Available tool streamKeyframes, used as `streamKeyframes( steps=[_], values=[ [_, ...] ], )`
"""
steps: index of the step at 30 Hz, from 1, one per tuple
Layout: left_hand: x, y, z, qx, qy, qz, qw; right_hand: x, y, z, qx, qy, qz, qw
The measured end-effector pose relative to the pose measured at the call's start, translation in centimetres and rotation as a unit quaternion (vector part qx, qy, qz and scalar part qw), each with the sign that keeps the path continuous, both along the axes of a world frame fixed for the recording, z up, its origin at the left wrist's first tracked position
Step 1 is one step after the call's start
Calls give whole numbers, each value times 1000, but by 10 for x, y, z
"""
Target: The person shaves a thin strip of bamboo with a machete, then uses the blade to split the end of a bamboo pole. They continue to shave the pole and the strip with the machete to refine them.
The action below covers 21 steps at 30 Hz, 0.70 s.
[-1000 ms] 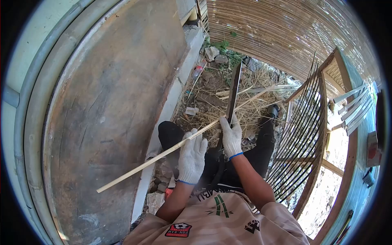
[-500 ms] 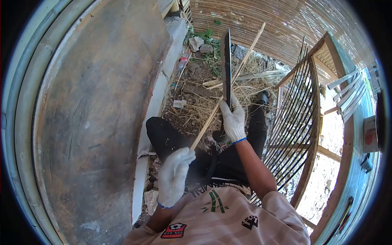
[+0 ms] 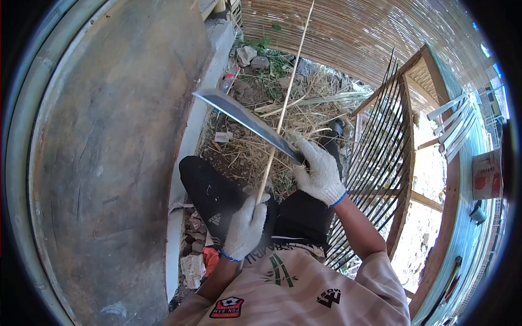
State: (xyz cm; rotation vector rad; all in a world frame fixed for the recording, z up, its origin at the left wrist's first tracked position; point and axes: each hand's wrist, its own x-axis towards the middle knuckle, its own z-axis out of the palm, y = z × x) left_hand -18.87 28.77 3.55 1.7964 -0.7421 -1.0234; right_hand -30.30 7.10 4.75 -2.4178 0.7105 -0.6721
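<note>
Both hands wear white knit gloves with blue cuffs. My left hand (image 3: 246,227) is closed round the lower end of a long thin bamboo strip (image 3: 288,89), which slants up and away from me. My right hand (image 3: 319,173) grips a machete (image 3: 244,118) near the base of its blade; the handle is hidden in the glove. The dark blade points to the upper left and crosses the strip a little above my left hand. Whether the edge touches the strip I cannot tell.
A large worn board (image 3: 119,136) fills the left side beside a concrete ledge (image 3: 190,130). Shavings and straw (image 3: 310,111) cover the ground ahead. To the right lean a dark slatted frame (image 3: 380,146), pale strips (image 3: 454,127) and a bucket (image 3: 486,175).
The machete has swung from nearly upright to slanting left, across the strip. The strip now reaches farther up in view. My left hand has shifted right and closed round its lower end.
</note>
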Motion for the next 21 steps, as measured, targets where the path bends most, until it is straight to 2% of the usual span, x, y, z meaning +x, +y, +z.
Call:
streamKeyframes(
  steps=[1, 3, 5, 7, 11, 17, 21],
  values=[
    [1, -2, 0, -27, -46, 5, 999, -7, 9, -1, 32, 59, 27, 997],
    [6, -2, -3, -12, -26, 2, 1000, -14, 25, -8, 35, 116, 78, 990],
    [10, -1, -4, 45, -53, -19, 997, -14, 38, -8, 40, 124, 89, 988],
    [12, -1, -5, 47, -48, -26, 997, -8, 43, -12, 20, 74, 103, 992],
    [15, -1, -10, 48, -50, -25, 997, -3, 51, -6, 24, 177, 133, 975],
    [16, 1, -13, 40, -87, -25, 995, -1, 49, -6, 31, 174, 160, 971],
    [18, 2, -20, 54, -99, -31, 993, 5, 47, 0, -20, 220, 158, 962]
  ],
)
